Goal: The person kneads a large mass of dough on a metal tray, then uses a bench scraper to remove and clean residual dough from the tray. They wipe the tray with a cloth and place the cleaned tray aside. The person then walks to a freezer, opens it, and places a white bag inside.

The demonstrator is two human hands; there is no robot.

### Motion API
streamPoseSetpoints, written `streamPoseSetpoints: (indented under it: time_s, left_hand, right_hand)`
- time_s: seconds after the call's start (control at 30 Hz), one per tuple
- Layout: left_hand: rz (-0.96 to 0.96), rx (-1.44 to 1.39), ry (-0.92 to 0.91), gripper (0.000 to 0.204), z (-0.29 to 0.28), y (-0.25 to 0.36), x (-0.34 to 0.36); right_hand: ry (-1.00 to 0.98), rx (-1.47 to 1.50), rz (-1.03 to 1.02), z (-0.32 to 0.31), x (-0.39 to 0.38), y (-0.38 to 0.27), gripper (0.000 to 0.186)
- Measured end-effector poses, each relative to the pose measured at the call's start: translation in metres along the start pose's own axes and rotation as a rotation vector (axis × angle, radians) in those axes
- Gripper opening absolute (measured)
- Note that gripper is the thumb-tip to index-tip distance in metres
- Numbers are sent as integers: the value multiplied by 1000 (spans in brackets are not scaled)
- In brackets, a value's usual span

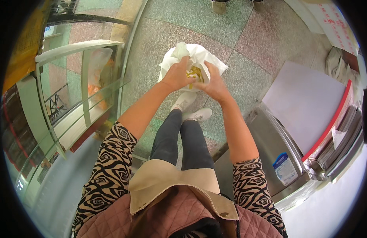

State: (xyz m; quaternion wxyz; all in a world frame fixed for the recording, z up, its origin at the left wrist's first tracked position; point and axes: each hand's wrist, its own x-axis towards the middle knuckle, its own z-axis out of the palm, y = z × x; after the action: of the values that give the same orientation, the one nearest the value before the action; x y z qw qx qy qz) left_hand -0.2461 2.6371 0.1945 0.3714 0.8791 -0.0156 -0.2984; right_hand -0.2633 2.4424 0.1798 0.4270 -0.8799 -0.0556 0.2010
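Both of my arms reach forward over the floor to a white plastic bag (215,65), crumpled and gathered at its top. My left hand (177,76) is closed on the bag's left side, its fingers curled at the rim. On the right side, my right hand (213,85) curves round the bag with thumb and forefinger apart, gripping its edge. Between the two hands shows a yellow-and-white patterned patch (194,74). Whether this is print on the bag or something inside it, I cannot tell. The undersides of both hands are hidden.
To the left stands a glass-sided case (82,99) with a white frame. On the right is a metal cabinet (257,152) with a pale board (304,103) and red strip. My white shoes (197,114) are below the bag. Another person's shoes (219,7) are at the top.
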Motion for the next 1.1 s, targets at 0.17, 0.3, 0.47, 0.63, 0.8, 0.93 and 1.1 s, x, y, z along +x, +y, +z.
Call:
streamPoseSetpoints:
  time_s: [0.17,0.3,0.47,0.63,0.8,0.93,1.1]
  left_hand:
    - [195,-23,-18,95,-10,-14,-7]
    - [127,433,-316,87,-11,-31,-2]
    - [582,512,-159,42,1,-56,17]
    - [-74,-295,-697,23,5,-77,37]
    - [-109,-292,-626,30,10,-72,46]
    - [388,361,83,65,29,-43,16]
    - [668,791,57,94,68,-29,-22]
  right_hand:
    - [-141,117,135,22,-1,8,120]
    - [-234,164,156,20,-12,7,115]
    - [-137,207,204,17,-34,22,91]
    - [-107,-86,-67,19,-39,39,82]
    - [-421,283,209,31,-21,56,66]
    - [-524,477,301,48,4,88,49]
    - [-622,701,352,58,14,115,45]
